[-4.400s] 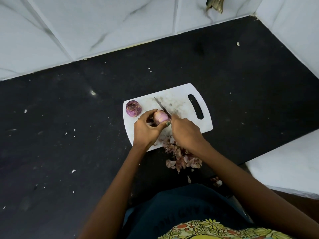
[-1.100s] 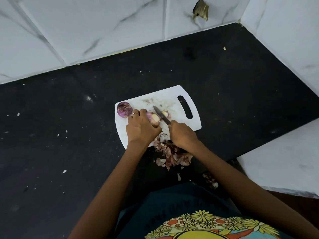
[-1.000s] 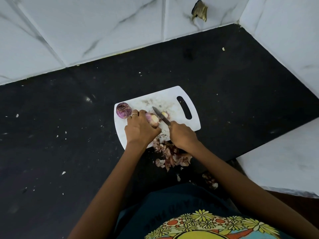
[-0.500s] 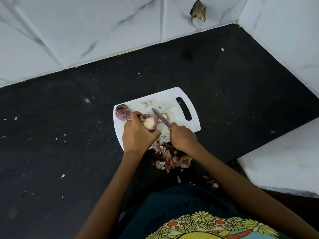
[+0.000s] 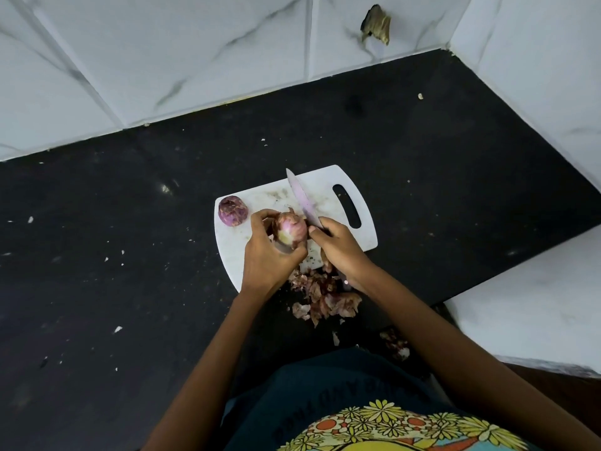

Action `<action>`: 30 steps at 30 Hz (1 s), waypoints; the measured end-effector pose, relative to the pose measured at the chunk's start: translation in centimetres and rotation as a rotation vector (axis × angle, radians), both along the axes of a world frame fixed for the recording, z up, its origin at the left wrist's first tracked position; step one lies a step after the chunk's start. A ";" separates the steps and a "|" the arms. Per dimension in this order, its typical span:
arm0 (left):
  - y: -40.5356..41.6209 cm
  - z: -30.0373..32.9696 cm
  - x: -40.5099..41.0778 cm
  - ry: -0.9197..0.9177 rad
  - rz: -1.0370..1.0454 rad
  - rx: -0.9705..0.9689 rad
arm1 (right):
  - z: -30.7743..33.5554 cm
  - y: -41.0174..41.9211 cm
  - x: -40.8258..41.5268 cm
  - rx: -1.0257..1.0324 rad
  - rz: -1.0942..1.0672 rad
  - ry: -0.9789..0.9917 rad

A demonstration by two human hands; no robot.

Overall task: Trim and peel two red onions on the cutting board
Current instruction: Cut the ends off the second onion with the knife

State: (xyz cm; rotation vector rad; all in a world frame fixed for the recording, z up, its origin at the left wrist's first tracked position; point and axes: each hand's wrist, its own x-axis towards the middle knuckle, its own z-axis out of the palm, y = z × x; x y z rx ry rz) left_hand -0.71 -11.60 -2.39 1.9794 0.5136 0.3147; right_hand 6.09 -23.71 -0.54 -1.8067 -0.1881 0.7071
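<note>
The knife point(image 5: 304, 200) handle is hidden inside the right hand point(image 5: 338, 247), whose fingers curl round it. The held onion point(image 5: 290, 230) is partly peeled, pale pink with loose skin, gripped over the cutting board point(image 5: 328, 190) by the left hand point(image 5: 270, 258). A second onion point(image 5: 233, 210) lies on the board's left corner, apart from both hands.

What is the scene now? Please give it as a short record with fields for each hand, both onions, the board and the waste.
left hand: left hand holds the onion in hand above the cutting board
right hand: right hand grips the knife, blade beside that onion, tip pointing away
other onion: second onion lies at the board's left corner, untouched
waste: onion skins piled at the board's near edge, on the black counter
</note>
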 end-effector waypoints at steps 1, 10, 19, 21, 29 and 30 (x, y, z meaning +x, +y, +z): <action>0.1 -0.2 -0.1 0.002 -0.010 -0.013 | 0.0 0.0 -0.1 0.049 -0.018 0.017; 1.0 -2.0 -0.8 0.058 -0.099 -0.011 | -1.8 0.4 -0.6 0.015 -0.109 -0.034; 1.5 -2.4 -0.4 0.064 -0.063 0.037 | -1.5 -0.3 -1.3 -0.158 0.029 -0.120; 1.8 -2.5 -0.4 0.063 -0.034 0.046 | -1.5 -0.6 -1.3 -0.173 0.025 -0.180; 2.0 -2.6 -0.1 0.058 -0.048 0.084 | -1.2 0.4 0.5 -0.178 0.022 -0.176; 2.0 -2.6 -0.1 0.056 -0.048 0.081 | -1.4 0.4 0.9 -0.166 0.032 -0.164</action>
